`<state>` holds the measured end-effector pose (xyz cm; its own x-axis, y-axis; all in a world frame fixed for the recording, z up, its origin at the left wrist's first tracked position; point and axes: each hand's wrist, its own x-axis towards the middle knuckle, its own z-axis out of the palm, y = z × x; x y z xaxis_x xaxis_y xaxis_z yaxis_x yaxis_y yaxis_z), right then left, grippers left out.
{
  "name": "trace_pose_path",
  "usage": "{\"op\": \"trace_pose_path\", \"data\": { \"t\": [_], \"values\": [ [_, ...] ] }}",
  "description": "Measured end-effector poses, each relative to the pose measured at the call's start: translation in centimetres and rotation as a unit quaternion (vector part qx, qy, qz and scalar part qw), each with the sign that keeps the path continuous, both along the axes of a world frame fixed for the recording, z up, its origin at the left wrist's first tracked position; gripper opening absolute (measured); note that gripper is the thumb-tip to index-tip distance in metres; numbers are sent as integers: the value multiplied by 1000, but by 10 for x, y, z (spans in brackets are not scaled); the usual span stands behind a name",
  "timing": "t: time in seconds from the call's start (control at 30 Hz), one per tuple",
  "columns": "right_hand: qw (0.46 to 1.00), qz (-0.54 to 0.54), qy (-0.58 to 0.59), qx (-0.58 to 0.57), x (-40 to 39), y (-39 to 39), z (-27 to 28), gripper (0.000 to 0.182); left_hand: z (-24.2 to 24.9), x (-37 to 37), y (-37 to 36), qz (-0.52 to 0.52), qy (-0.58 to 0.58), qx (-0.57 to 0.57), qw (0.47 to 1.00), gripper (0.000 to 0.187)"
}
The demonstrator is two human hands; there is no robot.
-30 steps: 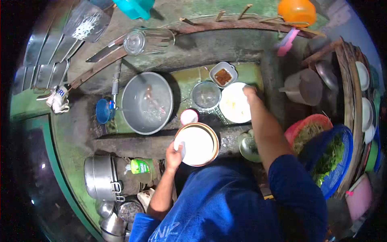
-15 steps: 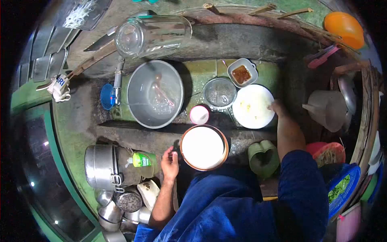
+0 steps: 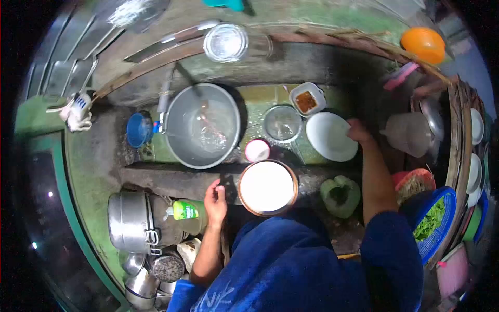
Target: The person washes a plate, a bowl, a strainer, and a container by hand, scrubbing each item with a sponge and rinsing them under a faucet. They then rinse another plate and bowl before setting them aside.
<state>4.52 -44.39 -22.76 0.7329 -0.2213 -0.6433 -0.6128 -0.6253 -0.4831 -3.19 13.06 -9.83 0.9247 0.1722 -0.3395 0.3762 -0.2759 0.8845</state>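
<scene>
My right hand (image 3: pixel 358 131) grips the right edge of a white plate (image 3: pixel 330 138), which looks tilted over the green ledge. Left of the plate lies a round strainer (image 3: pixel 283 125); behind it is a square pale bowl (image 3: pixel 306 99) with brown sauce. Nothing is in my left hand (image 3: pixel 216 202), whose fingers are apart, between a green-labelled pouch (image 3: pixel 184 210) and a round brown-rimmed container (image 3: pixel 266 187) with a bright white top. A small pink-rimmed cup (image 3: pixel 257 151) stands just behind that container.
A large grey basin (image 3: pixel 202 158) with water sits by a tap (image 3: pixel 163 112) and a blue scoop (image 3: pixel 139 130). Metal pots (image 3: pixel 130 223) are stacked at left. A blue basket (image 3: pixel 449 218) of greens and a red container (image 3: pixel 416 179) stand at right.
The plate has tipped in my right hand, and the yellowish bits on it no longer show. My left hand has stayed near the same spot. The whole view has shifted slightly.
</scene>
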Motion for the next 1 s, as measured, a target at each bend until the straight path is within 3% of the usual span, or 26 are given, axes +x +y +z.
{"op": "trace_pose_path", "data": {
  "t": [0.03, 0.07, 0.13, 0.17, 0.2, 0.23, 0.37, 0.43, 0.5, 0.57, 0.63, 0.67, 0.7, 0.73, 0.8, 0.83, 0.87, 0.9, 0.97, 1.0],
  "values": [
    [997, 64, -12, -42, 5, 5, 15, 37, -3, 4, 6, -35, -43, 65, 996, 30],
    [988, 128, -27, -84, 12, 17, 32, 37, -6, 12, 10, -37, -38, 39, 998, 29],
    [944, 160, -190, -216, 5, 48, 84, 32, -2, 28, 11, -55, -34, 21, 998, 28],
    [943, 162, -193, -217, 4, 62, 111, 32, 2, 38, 10, -71, -41, 24, 996, 27],
    [945, 140, -202, -216, 8, 74, 139, 33, -31, 44, 22, -78, -76, 32, 994, 28],
    [946, 117, -210, -217, 11, 86, 164, 35, -22, 53, 17, -77, -46, -52, 995, 27],
    [926, 49, -303, -221, 13, 145, 227, 28, 10, 87, 5, -70, 25, -180, 981, 33],
    [924, -18, -354, -143, 20, 185, 253, 25, 18, 106, 3, -80, 69, -232, 967, 41],
    [929, -45, -366, -40, 33, 215, 236, 23, 22, 128, 6, -83, 132, -297, 942, 51],
    [909, -193, -293, 226, 51, 274, 232, 19, 32, 144, 18, -67, 167, -346, 921, 54],
    [893, -204, -241, 320, 70, 315, 194, 16, 15, 161, 42, -96, 215, -546, 804, 52],
    [887, -220, -233, 332, 78, 342, 184, 18, 10, 166, 54, -64, 216, -543, 809, 53],
    [880, -238, -225, 343, 85, 368, 175, 19, 21, 170, 64, 9, 213, -470, 856, 49],
    [914, -184, -244, 268, 95, 382, 155, 23, 31, 176, 77, 13, 180, -442, 878, 48],
    [959, -99, -244, 103, 93, 417, 180, 38, 35, 182, 105, 30, 127, -401, 907, 47],
    [958, -100, -246, 104, 92, 433, 171, 38, 31, 187, 116, 40, 102, -389, 915, 48],
    [966, -5, -259, 1, 92, 447, 153, 46, 20, 191, 127, 44, 79, -377, 922, 47],
    [955, 91, -265, -103, 89, 461, 142, 55, 18, 192, 132, 43, 79, -376, 922, 47],
    [909, 260, -265, -190, 70, 495, 173, 65, 17, 188, 139, 48, 38, -383, 922, 48],
    [909, 257, -266, -190, 70, 509, 182, 65, 25, 182, 134, 63, 46, -382, 921, 49]
  ]
}}
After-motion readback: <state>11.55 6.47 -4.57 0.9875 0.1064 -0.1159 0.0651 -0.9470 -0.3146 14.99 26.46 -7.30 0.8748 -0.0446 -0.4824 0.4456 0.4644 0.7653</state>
